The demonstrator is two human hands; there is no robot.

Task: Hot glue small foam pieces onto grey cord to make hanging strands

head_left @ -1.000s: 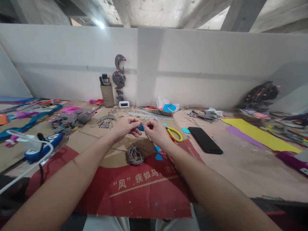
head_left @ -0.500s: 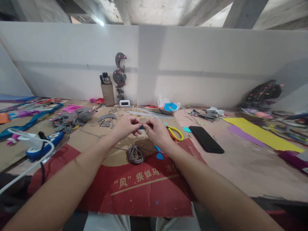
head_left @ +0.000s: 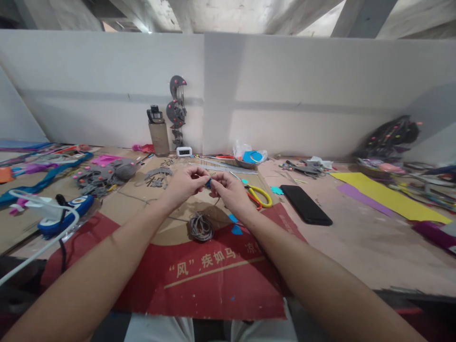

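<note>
Item: blue piece (head_left: 208, 182), small, judged light, soft and easily creased; pinched at its edges in the closed grip of left hand (head_left: 183, 186) and right hand (head_left: 231, 191), above grey cord coil (head_left: 200, 227).

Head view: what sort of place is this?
Probably a handicraft workbench in a bare workshop. Coloured craft sheets lie on the table, yellow-handled scissors sit mid-table, and grey cut-outs are heaped at the left. The left hand and right hand pinch a small blue piece.
</note>
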